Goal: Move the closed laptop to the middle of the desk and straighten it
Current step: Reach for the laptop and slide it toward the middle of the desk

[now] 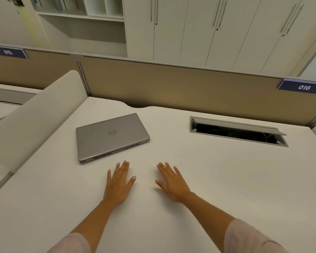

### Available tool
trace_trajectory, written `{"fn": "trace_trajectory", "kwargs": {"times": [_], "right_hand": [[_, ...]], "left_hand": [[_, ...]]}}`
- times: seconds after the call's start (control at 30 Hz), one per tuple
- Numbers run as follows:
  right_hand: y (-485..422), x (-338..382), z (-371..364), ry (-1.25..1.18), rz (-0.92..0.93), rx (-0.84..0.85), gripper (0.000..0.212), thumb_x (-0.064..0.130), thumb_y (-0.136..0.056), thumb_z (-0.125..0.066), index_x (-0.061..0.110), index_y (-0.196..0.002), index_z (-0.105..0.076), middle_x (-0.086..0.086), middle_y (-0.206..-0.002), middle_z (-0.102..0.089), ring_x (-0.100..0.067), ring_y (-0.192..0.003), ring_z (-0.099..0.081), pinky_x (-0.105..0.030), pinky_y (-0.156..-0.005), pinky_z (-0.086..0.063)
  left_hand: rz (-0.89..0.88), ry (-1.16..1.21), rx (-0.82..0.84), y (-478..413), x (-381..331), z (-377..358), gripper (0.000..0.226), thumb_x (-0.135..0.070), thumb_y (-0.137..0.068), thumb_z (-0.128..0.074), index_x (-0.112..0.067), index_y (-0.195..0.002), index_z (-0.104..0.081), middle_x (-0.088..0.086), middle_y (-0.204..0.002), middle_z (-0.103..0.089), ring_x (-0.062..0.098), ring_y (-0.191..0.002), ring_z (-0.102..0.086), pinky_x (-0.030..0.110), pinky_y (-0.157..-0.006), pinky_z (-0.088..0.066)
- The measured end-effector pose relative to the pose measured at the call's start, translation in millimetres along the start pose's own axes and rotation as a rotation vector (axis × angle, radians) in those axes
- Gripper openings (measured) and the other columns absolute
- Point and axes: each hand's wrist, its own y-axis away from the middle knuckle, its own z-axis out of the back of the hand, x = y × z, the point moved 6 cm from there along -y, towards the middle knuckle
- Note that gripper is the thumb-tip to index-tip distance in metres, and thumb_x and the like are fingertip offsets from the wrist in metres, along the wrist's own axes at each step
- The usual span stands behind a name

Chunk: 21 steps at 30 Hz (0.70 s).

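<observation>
both hands flat, empty: left hand [119, 183], right hand [171, 183]; closed laptop [110, 136] askew beyond.

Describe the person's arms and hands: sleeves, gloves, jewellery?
Both forearms are bare below pale pink sleeves that end near the elbows. The left hand and right hand wear no gloves, rings or watch; the nails show light polish.

Closed laptop [111, 136] skewed, left of desk [208, 179] centre; left hand [119, 183], right hand [171, 184] flat, empty, near it
</observation>
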Motion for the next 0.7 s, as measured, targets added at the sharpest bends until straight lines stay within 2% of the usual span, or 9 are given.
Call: {"fn": "trace_trajectory", "kwargs": {"times": [0.17, 0.3, 0.43, 0.7], "right_hand": [[-42, 15, 19, 0.058, 0.051, 0.042, 0.065, 0.051, -0.102, -0.023, 0.022, -0.156, -0.004, 0.006, -0.165, -0.001, -0.012, -0.152, 0.005, -0.037, -0.123, 0.004], [-72, 17, 28, 0.053, -0.004, 0.083, 0.068, 0.051, -0.101, -0.027, 0.019, -0.156, -0.003, 0.003, -0.165, -0.001, -0.015, -0.152, 0.004, -0.039, -0.123, 0.005], [-100, 15, 34, 0.041, -0.090, 0.118, 0.073, 0.052, -0.100, -0.030, 0.016, -0.156, -0.001, 0.001, -0.165, 0.001, -0.019, -0.152, 0.007, -0.044, -0.122, 0.007], [-158, 21, 50, -0.043, -0.147, 0.139, 0.077, 0.050, -0.098, -0.039, 0.015, -0.156, -0.002, -0.001, -0.165, 0.000, -0.020, -0.153, 0.001, -0.046, -0.123, 0.000]], "left_hand": [[0.126, -0.011, -0.074, -16, 49, 29, 0.069, -0.047, -0.099, -0.037, -0.016, -0.156, -0.010, -0.001, -0.164, -0.008, 0.018, -0.151, 0.001, 0.045, -0.120, 0.005], [0.271, 0.004, -0.159, -32, 70, 49, 0.076, -0.044, -0.097, -0.045, -0.008, -0.155, -0.010, 0.011, -0.164, -0.006, 0.027, -0.151, -0.001, 0.048, -0.120, 0.003], [0.466, 0.121, -0.217, -43, 87, 59, 0.087, -0.043, -0.095, -0.051, -0.001, -0.153, -0.002, 0.018, -0.163, 0.000, 0.031, -0.150, 0.003, 0.050, -0.120, 0.003], [0.631, 0.351, -0.272, -73, 115, 78, 0.098, -0.049, -0.091, -0.055, 0.001, -0.152, 0.004, 0.021, -0.162, 0.005, 0.034, -0.150, 0.008, 0.047, -0.121, 0.003]]}}
